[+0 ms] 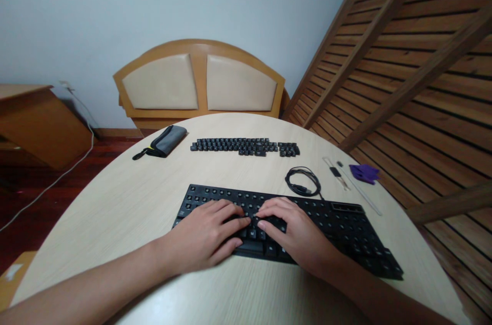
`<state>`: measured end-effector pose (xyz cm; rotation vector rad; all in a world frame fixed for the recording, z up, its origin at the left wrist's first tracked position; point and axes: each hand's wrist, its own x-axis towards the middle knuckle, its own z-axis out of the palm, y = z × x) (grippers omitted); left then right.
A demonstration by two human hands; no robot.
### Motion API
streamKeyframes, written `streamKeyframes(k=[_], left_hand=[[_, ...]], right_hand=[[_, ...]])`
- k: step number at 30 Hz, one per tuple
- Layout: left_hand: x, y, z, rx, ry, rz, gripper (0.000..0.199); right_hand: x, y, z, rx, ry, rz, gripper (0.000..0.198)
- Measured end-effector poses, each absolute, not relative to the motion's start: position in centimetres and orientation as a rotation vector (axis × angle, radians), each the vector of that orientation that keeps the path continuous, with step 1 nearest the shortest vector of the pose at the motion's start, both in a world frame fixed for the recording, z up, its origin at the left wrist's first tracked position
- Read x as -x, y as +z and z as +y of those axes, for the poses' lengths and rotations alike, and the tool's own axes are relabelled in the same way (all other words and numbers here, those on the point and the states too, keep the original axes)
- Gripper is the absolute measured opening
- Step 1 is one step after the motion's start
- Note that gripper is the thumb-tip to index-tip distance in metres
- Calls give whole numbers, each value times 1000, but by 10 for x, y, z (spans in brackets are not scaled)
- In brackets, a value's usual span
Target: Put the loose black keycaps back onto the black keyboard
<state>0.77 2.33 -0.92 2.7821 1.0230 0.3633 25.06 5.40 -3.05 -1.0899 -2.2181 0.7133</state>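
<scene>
A black keyboard (323, 222) lies across the front of the table, many of its key positions showing small bare switch mounts. Black keycaps sit on part of its lower middle, near the space bar (249, 247). My left hand (209, 230) rests over the left half, fingers apart, its index fingertip touching the keys near the middle. My right hand (294, 227) meets it there, thumb and fingertips bent close around a small black keycap (254, 221). The fingers partly cover that keycap. Behind the keyboard, loose keycaps (226, 145) stand in rows.
A coiled black USB cable (303, 189) lies behind the keyboard. To the right are a wire keycap puller (335, 172), a thin white stick (365, 196) and a purple cloth or glove (364, 173). A grey zip pouch (169, 140) lies at the back left of the round table (126, 186).
</scene>
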Motion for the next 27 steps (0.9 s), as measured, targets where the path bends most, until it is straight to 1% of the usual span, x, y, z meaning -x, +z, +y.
streamKeyframes(k=[6,16,21,27], left_hand=[[-8,-8,23,-2785,383,1018,36],[-8,-9,23,-2800,421,1009,37],[-7,-8,23,-2832,332,1010,42],[-7,-7,22,-2848,331,1011,40]], right_hand=[[-251,-30,53,1071,676,-2240,13],[-251,-29,52,975,527,-2282,14],[-252,-27,52,934,528,-2279,13],[-254,-27,53,942,542,-2281,16]])
